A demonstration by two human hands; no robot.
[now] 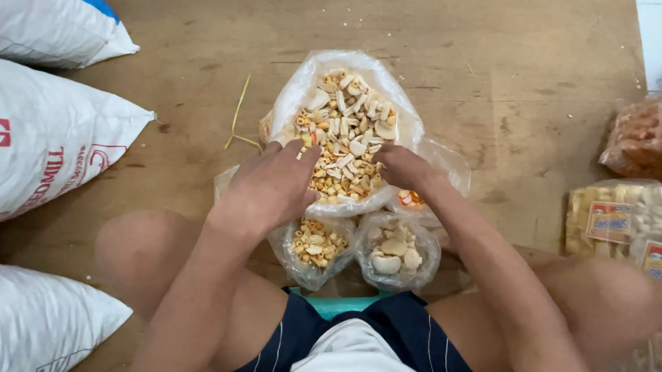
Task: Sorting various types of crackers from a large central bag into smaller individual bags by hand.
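Large clear bag of mixed snack pieces, frame centre: left hand and right hand rest unclenched among pieces; scoop gently, avoiding spills onto wooden floor.

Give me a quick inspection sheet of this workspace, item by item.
Surface: bare wooden floor, scuffed.
Job's things: large open bag of mixed snacks; two small filled bags below it.
Clutter: white sacks on one side, packaged snacks on the other, a yellow strand.
Hands: left hand and right hand both in the large bag; grip unclear.
Cables: nothing seen.
Surroundings: the person's knees only.
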